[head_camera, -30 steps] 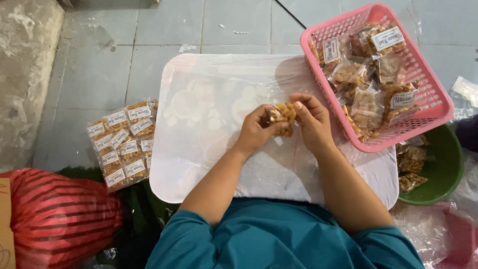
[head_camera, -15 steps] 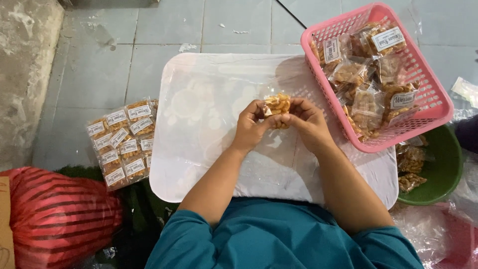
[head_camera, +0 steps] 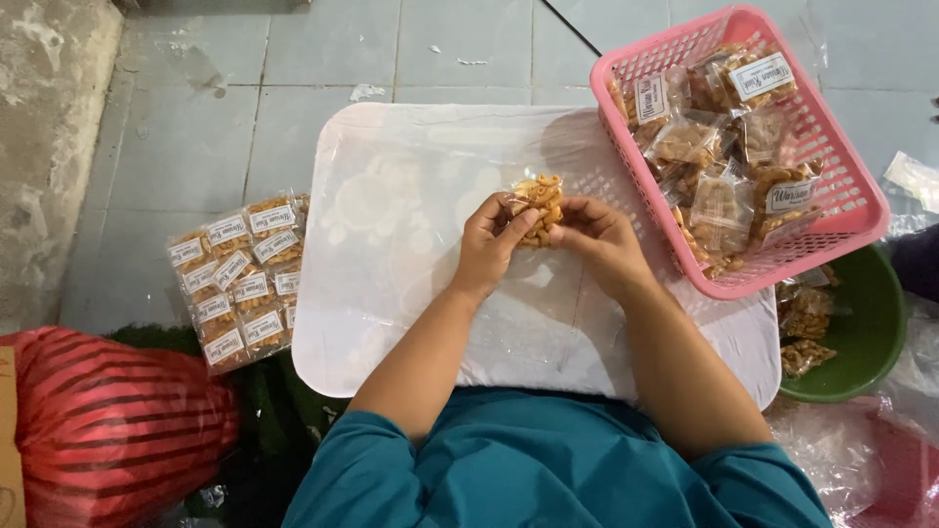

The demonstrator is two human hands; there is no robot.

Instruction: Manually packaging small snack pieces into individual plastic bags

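both hands grasp one small clear snack packet (head_camera: 540, 207) over the white tray (head_camera: 391, 293). left hand (head_camera: 489, 246) fingers curl round its left side; right hand (head_camera: 599, 238) fingers pinch its right edge. a pink basket (head_camera: 851, 210) of filled packets rests on the tray's right end. a labelled packet bundle (head_camera: 240, 279) lies on the floor, left of the tray.

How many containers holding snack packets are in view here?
2. The pink basket sits at the tray's right edge, full of packets; the green bowl lies below it, holding a few. The basket hides part of the bowl, so some packets may be unseen.
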